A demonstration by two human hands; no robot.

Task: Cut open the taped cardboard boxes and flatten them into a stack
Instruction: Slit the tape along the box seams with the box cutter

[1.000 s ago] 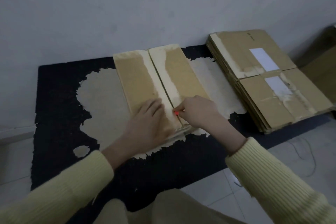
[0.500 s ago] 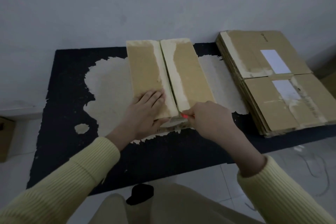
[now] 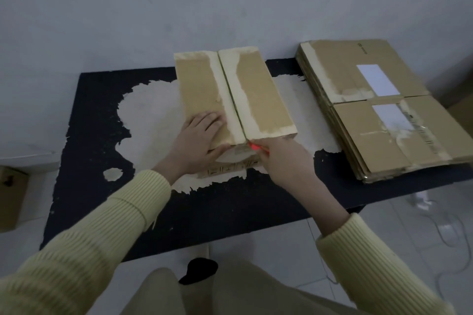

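A taped cardboard box [image 3: 258, 94] stands on the black mat [image 3: 92, 161], its two top flaps meeting at a centre seam. My left hand [image 3: 202, 140] presses flat on the left flap near the front edge, thumb over the front corner. My right hand [image 3: 284, 161] grips a small red cutter [image 3: 257, 147], whose tip sits at the front end of the seam, on the box's near face. A stack of flattened boxes [image 3: 378, 110] lies to the right on the mat.
The mat is worn, with a large pale patch [image 3: 153, 110] around the box. A grey wall rises right behind. A small cardboard box [image 3: 12, 197] sits on the tiled floor at the left. More cardboard [image 3: 460, 110] shows at the far right edge.
My right hand has drawn the red cutter along the seam toward me, from on top of the box to its front edge. The left hand stays pressed on the left flap.
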